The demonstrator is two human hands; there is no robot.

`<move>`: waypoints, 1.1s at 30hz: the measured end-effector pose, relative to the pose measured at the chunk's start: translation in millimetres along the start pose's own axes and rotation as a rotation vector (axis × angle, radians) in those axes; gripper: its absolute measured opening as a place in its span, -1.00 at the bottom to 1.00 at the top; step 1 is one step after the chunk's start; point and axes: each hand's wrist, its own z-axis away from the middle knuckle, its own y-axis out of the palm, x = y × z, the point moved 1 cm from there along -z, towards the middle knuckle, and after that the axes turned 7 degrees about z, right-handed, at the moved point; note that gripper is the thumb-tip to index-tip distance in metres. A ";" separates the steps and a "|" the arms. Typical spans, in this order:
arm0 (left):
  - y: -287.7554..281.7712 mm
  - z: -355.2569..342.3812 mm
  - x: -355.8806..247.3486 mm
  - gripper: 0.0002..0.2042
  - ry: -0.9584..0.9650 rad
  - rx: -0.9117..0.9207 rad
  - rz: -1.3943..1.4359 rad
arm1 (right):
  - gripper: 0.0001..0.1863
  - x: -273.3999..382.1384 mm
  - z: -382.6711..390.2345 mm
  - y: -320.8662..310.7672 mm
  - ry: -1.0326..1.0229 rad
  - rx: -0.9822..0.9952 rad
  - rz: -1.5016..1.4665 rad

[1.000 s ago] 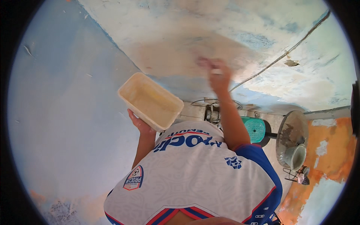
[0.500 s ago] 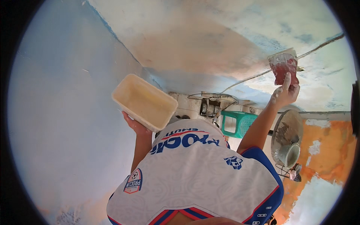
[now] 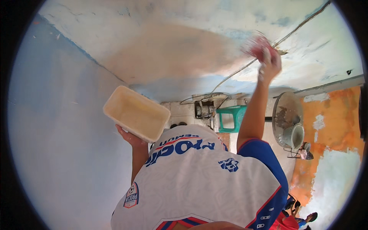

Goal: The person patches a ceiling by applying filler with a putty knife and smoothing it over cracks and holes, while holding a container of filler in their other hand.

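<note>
My left hand (image 3: 130, 136) supports a cream rectangular plastic tub (image 3: 143, 100) from beneath, its fingers curled against the lower side. The tub tilts with its opening facing up, and a pale layer coats its inside. At the upper right, my right hand (image 3: 271, 66) grips a dark red putty scraper (image 3: 257, 48), smeared by motion, at the patchy pale wall (image 3: 172, 50). The blur hides whether its blade touches the surface. A thin cable (image 3: 238, 71) runs across that wall, passing close to the scraper and hand.
Below the wall stand a green plastic stool (image 3: 237, 115) and a small dusty machine (image 3: 204, 110). Farther right, a round table (image 3: 281, 111) bears a grey bucket (image 3: 295, 137), near an orange patched wall (image 3: 333, 115). People (image 3: 285, 222) appear at the lower right. A bluish wall (image 3: 69, 126) fills the left.
My right hand has swung the scraper left and slightly up, and it is blurred now. The whole view has shifted; the tub stays in my left hand. People have come into view at the lower right.
</note>
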 end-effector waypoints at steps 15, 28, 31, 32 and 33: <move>30.5 -19.1 -4.1 -0.33 -0.045 0.028 -0.082 | -0.89 24.9 -4.3 10.4 -0.055 -0.003 0.038; -9.8 -30.3 -21.4 -0.34 -0.092 0.048 -0.068 | -0.74 41.8 40.0 49.2 0.028 0.243 0.140; -12.8 -34.6 -23.7 -0.36 -0.041 0.072 -0.082 | -0.80 30.9 -5.1 -3.1 -0.044 0.118 0.003; -11.2 -36.6 -25.5 -0.36 -0.060 0.058 -0.034 | -0.81 33.3 -11.1 -20.8 -0.026 -0.029 0.157; -10.5 -36.4 -27.6 -0.37 -0.076 0.040 0.017 | -0.82 37.8 -13.0 -39.2 -0.007 -0.172 0.309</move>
